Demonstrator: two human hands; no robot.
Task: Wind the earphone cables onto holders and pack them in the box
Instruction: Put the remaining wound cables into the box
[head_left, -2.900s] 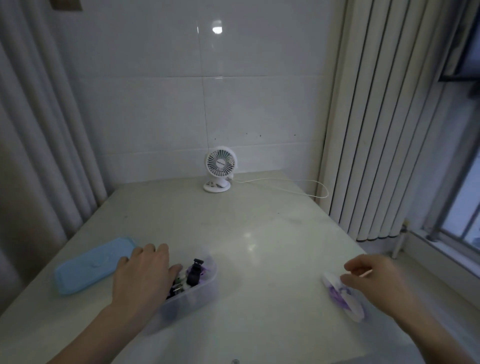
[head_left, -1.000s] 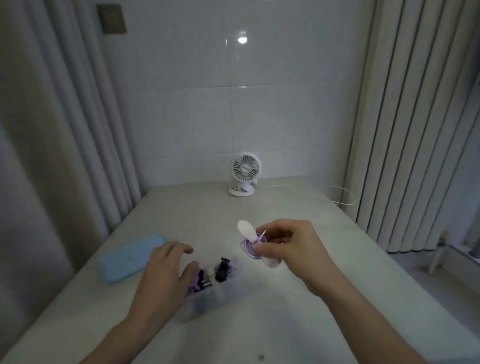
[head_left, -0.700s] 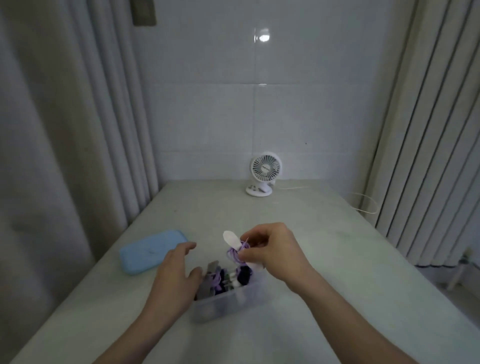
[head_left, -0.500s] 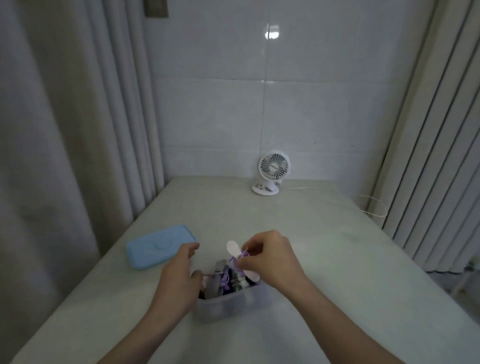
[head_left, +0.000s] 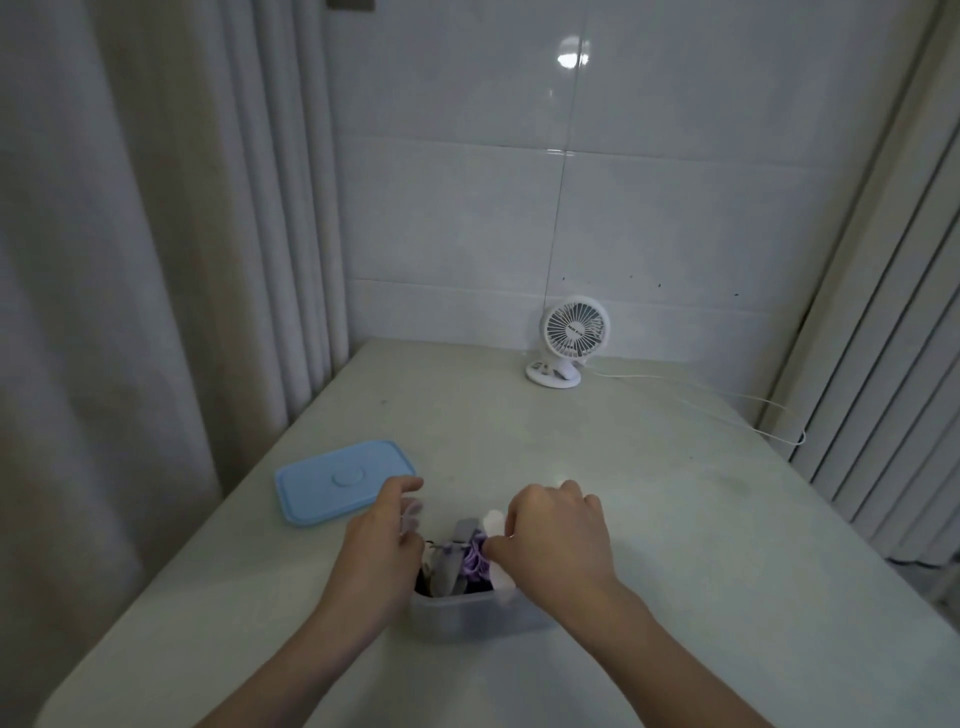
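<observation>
A clear plastic box (head_left: 470, 616) stands on the table near the front, filled with wound earphone cables on holders. My right hand (head_left: 553, 543) is over the box, gripping a white holder (head_left: 496, 522) wound with purple cable (head_left: 475, 564) and pressing it down among the others. A grey holder (head_left: 452, 558) stands beside it in the box. My left hand (head_left: 382, 545) rests on the box's left side, fingers curled against its rim.
The box's blue lid (head_left: 343, 488) lies flat on the table to the left. A small white fan (head_left: 569, 340) stands at the back by the tiled wall, its white cord (head_left: 727, 410) trailing right. Curtains hang on both sides.
My right hand carried the white holder with purple cable from the table's right side to the box and lowered it in. My left hand stayed at the box.
</observation>
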